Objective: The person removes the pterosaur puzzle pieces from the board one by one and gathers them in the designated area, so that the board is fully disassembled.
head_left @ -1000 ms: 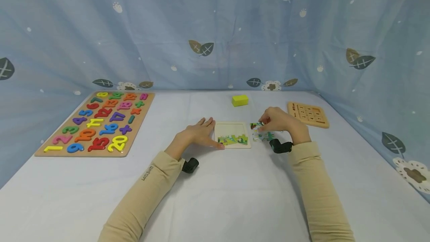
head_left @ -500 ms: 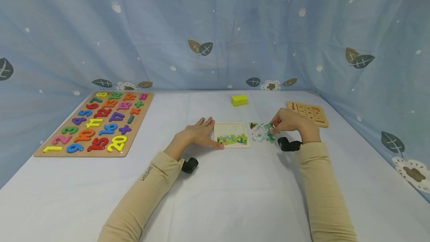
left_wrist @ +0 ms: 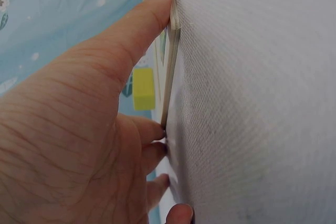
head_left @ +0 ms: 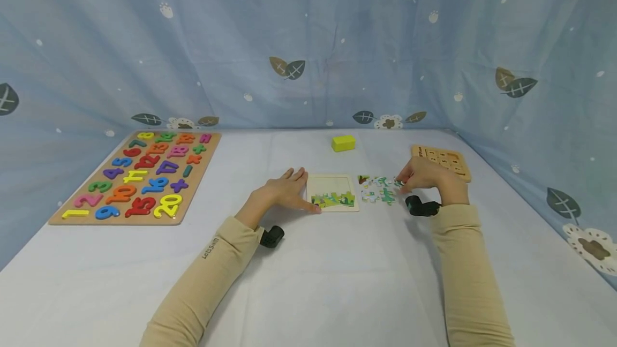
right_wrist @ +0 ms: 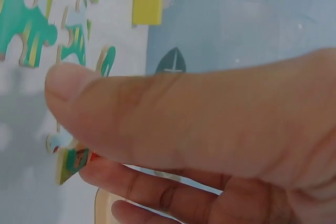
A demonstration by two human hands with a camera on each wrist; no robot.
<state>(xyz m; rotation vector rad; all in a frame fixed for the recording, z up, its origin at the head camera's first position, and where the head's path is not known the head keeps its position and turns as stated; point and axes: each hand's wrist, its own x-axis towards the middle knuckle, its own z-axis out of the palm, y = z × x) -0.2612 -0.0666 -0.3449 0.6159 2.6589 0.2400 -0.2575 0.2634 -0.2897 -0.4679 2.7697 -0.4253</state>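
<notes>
The left hand (head_left: 284, 193) lies spread at the left side of a square puzzle tray (head_left: 358, 209). Its thumb (left_wrist: 157, 6) rests on the tray's near left corner, with the other fingertips along the side edge. Joined green and yellow jigsaw pieces (head_left: 332, 200) fill the tray's near part. Just right of the tray, several loose jigsaw pieces (head_left: 388, 195) lie on the white cloth. Over their right end, the right hand (head_left: 425, 174) pinches a small jigsaw piece (right_wrist: 73, 162) between thumb and fingers. The piece stands tilted in the right wrist view, partly covered by the thumb.
A yellow block (head_left: 343, 143) stands behind the tray. The far left holds a large board (head_left: 175, 217) of coloured numbers. A small wooden number board (head_left: 464, 178) lies beyond the right hand, partly hidden by it. A blue curtain (head_left: 308, 95) closes off the back.
The right hand has moved right across the loose pieces to the one at their right end, uncovering those it hid. The left hand and the tray have stayed put.
</notes>
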